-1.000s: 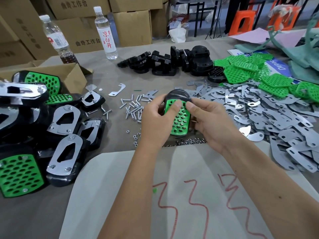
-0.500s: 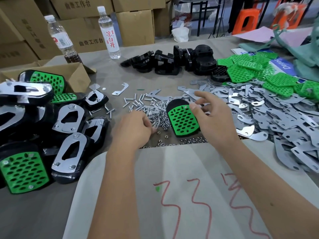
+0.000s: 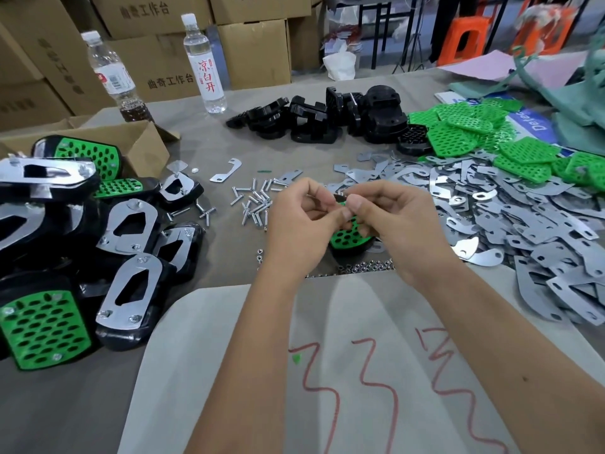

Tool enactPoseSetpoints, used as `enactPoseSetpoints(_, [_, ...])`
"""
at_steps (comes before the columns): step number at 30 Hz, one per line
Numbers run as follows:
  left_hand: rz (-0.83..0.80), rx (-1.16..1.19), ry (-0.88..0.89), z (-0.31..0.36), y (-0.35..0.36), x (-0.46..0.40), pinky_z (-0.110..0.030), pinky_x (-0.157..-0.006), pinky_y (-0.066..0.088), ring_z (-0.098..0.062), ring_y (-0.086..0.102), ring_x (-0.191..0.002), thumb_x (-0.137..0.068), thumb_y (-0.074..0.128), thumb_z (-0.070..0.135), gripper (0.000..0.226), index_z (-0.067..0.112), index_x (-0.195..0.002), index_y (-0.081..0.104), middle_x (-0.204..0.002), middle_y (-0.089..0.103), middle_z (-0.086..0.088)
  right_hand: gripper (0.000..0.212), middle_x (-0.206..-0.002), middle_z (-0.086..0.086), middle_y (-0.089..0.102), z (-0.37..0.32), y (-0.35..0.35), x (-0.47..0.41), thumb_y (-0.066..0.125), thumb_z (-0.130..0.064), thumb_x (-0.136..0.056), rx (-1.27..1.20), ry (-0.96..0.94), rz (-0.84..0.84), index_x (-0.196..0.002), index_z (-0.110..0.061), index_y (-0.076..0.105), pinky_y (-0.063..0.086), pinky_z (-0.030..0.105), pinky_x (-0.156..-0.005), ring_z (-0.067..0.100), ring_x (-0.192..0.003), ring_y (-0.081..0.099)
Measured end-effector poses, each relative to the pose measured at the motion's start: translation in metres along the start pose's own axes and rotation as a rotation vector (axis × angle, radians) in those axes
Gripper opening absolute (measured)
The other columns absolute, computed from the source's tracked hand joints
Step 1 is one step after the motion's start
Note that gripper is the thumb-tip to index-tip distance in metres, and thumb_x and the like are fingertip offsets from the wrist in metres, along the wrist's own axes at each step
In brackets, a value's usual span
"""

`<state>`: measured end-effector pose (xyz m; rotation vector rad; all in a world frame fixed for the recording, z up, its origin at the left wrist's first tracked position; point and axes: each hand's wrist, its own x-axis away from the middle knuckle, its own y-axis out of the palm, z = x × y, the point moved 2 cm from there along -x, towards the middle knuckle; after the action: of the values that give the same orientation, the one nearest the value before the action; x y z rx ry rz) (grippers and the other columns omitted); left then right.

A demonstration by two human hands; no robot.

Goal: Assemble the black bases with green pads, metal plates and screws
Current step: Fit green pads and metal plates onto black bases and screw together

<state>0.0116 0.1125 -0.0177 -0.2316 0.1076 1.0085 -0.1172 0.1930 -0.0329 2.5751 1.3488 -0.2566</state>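
A black base with a green holed pad (image 3: 349, 238) lies at the table's middle, half hidden by both hands. My right hand (image 3: 397, 221) grips its upper end, thumb on the pad. My left hand (image 3: 299, 224) has its fingers curled, tips meeting the right thumb above the pad; it seems to pinch a screw, too small to see clearly. Loose screws (image 3: 253, 204) lie just left of the hands, small nuts (image 3: 363, 266) in front. A heap of metal plates (image 3: 523, 224) is at right, green pads (image 3: 465, 139) behind it, bare black bases (image 3: 320, 122) at the back.
Finished assemblies (image 3: 131, 290) are piled at the left beside an open cardboard box (image 3: 144, 149). Two water bottles (image 3: 204, 60) stand at the back left before stacked cartons. A white sheet with red marks (image 3: 327, 371) covers the near table edge.
My left hand left the screw pile and came up to the pad's top, fingers curled. My right hand closed onto the base's upper end. Both hands now meet over the pad.
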Motion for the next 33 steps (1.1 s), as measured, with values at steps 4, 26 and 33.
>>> enactPoseSetpoints(4, [0.147, -0.282, -0.021, -0.003, -0.01, -0.003, -0.028, -0.068, 0.051, -0.009, 0.066, -0.072, -0.086, 0.083, 0.021, 0.021, 0.016, -0.082, 0.063, -0.077, 0.07, 0.001, 0.015, -0.068, 0.0, 0.073, -0.007, -0.015, -0.002, 0.081, -0.002, -0.086, 0.18, -0.054, 0.005, -0.083, -0.016, 0.078, 0.05, 0.019, -0.051, 0.01, -0.051, 0.059])
enactPoseSetpoints(26, [0.298, -0.43, -0.102, -0.011, -0.043, -0.007, -0.03, -0.065, 0.055, -0.013, 0.068, -0.063, -0.088, 0.08, 0.021, 0.014, 0.024, -0.086, 0.067, -0.07, 0.072, 0.002, 0.022, -0.065, -0.009, 0.066, -0.01, -0.01, 0.0, 0.088, -0.004, -0.079, 0.733, -0.173, -0.239, -0.07, -0.014, 0.07, 0.046, 0.012, -0.058, 0.005, -0.062, 0.062])
enactPoseSetpoints(33, [0.253, -0.411, 0.08, -0.018, -0.011, -0.012, -0.025, -0.076, 0.056, -0.005, 0.069, -0.076, -0.089, 0.074, 0.002, 0.015, 0.016, -0.088, 0.078, -0.08, 0.073, 0.01, 0.024, -0.067, -0.006, 0.068, -0.009, -0.009, 0.0, 0.087, -0.002, -0.079, 0.689, -0.158, -0.226, -0.07, -0.016, 0.069, 0.047, 0.012, -0.059, 0.004, -0.06, 0.062])
